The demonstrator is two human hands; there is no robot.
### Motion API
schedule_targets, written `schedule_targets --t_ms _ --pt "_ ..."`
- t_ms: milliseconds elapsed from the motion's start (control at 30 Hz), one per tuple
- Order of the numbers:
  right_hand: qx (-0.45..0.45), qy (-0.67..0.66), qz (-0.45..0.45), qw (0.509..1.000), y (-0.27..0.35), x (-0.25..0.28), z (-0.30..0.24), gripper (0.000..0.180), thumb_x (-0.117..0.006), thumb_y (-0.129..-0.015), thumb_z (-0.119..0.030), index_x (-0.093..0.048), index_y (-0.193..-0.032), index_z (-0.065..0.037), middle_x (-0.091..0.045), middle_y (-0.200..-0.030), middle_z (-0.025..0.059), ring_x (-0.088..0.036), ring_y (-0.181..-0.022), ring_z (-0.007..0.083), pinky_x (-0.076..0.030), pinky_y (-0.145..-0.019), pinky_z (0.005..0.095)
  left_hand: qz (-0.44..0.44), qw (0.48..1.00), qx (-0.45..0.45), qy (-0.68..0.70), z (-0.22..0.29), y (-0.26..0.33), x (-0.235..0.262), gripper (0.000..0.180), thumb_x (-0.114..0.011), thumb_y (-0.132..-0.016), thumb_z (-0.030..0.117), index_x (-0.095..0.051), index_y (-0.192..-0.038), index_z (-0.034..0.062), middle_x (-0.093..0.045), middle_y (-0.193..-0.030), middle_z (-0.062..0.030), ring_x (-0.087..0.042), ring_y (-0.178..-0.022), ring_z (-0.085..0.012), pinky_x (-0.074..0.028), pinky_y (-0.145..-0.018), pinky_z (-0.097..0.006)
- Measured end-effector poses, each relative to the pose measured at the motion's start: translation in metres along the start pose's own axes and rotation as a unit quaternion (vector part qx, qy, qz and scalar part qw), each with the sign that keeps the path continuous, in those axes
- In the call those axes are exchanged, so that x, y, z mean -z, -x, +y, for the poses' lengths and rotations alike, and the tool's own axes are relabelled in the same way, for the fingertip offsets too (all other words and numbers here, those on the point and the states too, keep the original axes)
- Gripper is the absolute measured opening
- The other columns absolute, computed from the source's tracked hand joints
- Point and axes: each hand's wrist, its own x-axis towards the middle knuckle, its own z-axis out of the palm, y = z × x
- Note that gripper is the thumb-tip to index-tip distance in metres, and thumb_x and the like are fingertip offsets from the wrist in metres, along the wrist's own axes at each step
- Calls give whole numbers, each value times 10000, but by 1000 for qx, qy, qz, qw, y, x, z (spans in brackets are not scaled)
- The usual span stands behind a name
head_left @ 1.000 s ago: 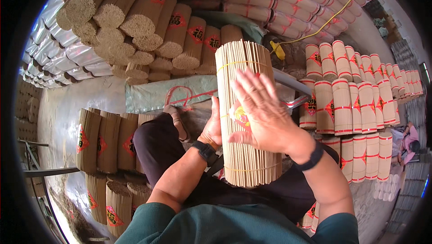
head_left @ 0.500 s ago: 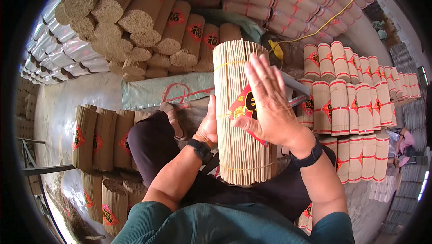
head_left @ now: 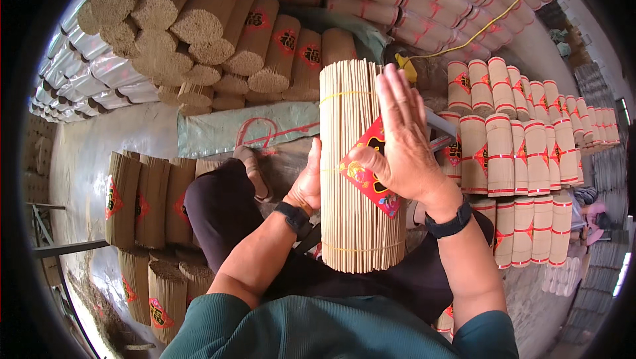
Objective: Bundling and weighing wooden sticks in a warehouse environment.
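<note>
The right hand (head_left: pixel 412 150) has slid toward the bundle's right side, uncovering more of the red label (head_left: pixel 379 193); its fingers lie straight and nearly together, thumb spread over the label, grasping nothing. The left hand (head_left: pixel 307 180) rests its thumb side against the left edge; its fingers are hidden, so their curl can't be told. The stick bundle (head_left: pixel 341 187) stands between both hands, before the lap. Beyond, brown bundles (head_left: pixel 199 24) lie stacked.

red diamond label (head_left: pixel 374 185), dark character partly covered, on held bundle (head_left: pixel 341 216) | red labels (head_left: pixel 286 40), dark characters, stacked bundles (head_left: pixel 255 48)
</note>
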Motion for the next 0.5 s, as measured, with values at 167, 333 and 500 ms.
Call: schedule_targets --t_ms 167,333,500 --pt "-47 -177 2 983 20 -33 31 921 -469 -895 -587 -116 -1453 55 -162 -1497 287 -156 -1411 382 -132 -1141 444 1 1000 -1 0 -5 -2 0 939 -324 -804 783 -267 -1463 117 -378 -1447 -157 -407 -1304 -322 -329 -1086 -501" --pt "-372 -556 50 742 38 -33 33 894 -550 -918 -482 -80 -1454 58 -279 -1461 226 -294 -1350 248 -255 -1103 341 3 1000 23 21 -5 -3 19 959 -293 -798 791 -244 -1473 111 -347 -1468 -156 -399 -1308 -329 -326 -1087 -498" --pt "-372 -712 -115 584 70 -72 50 721 -506 -928 -520 -306 -1418 -30 -398 -1407 71 -382 -1267 133 -326 -1054 297 -16 999 41 22 -7 -1 37 897 -396 -821 726 -300 -1448 92 -402 -1440 -116 -422 -1297 -263 -355 -1076 -444"
